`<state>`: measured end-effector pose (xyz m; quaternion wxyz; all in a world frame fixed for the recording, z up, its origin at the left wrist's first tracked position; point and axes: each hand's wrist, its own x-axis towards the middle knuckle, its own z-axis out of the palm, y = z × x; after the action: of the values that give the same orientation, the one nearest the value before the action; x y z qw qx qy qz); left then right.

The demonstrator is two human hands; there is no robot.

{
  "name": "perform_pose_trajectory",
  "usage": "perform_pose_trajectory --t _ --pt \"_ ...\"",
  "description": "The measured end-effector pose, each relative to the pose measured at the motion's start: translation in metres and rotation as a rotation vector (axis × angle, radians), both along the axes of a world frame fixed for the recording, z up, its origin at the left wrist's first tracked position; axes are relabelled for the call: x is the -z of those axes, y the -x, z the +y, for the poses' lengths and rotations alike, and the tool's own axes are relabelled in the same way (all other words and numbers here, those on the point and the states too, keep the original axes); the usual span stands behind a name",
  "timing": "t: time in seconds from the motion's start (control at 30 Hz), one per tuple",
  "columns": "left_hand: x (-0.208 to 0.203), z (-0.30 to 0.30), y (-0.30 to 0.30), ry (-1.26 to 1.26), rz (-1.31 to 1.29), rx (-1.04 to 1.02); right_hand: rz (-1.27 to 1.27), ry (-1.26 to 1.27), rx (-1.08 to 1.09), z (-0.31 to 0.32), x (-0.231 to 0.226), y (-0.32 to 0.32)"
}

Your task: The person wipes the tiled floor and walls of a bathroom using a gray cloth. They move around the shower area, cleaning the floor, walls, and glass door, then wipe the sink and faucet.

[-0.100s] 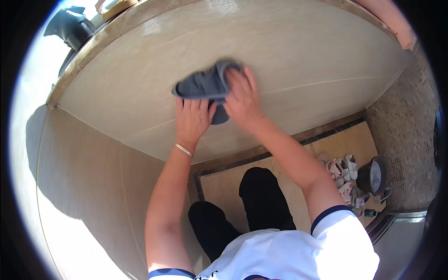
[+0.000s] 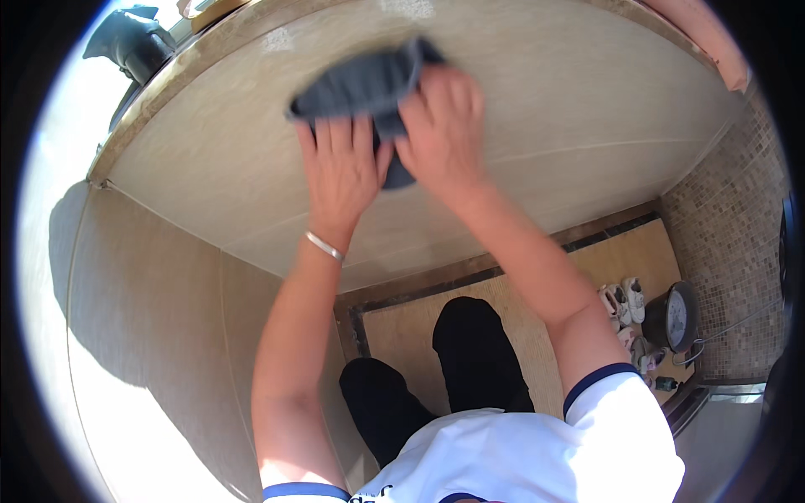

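Observation:
A dark grey cloth [image 2: 356, 84] lies flat against a beige tiled wall [image 2: 545, 92] in front of me. My left hand [image 2: 340, 172], with a thin bracelet at the wrist, presses on the cloth's lower edge with fingers spread. Beside it, my right hand [image 2: 444, 126] covers the cloth's right part, palm down. Both hands hold the cloth against the tile, and part of it is hidden beneath them.
A second beige wall [image 2: 151, 318] meets the first at a corner on the left. Below are my dark trousers [image 2: 470, 352] on a tan floor, several small shoes [image 2: 625, 302], a round grey scale [image 2: 675, 314] and a mosaic wall [image 2: 729, 243] at right.
Both hands and the cloth have shifted slightly up the wall; the grip on the cloth is the same.

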<state>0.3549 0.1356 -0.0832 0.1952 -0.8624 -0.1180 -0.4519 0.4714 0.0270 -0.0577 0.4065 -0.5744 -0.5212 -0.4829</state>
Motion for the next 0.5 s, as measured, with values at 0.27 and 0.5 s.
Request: perform_pose_trajectory --t 0.27,0.5 --pt "-0.018 -0.010 -0.026 -0.056 -0.023 0.056 0.148 0.050 -0.032 -0.005 -0.001 -0.020" --pt "0.088 -0.001 -0.027 -0.056 0.168 0.209 0.333 0.387 0.092 -0.040 0.099 -0.015"
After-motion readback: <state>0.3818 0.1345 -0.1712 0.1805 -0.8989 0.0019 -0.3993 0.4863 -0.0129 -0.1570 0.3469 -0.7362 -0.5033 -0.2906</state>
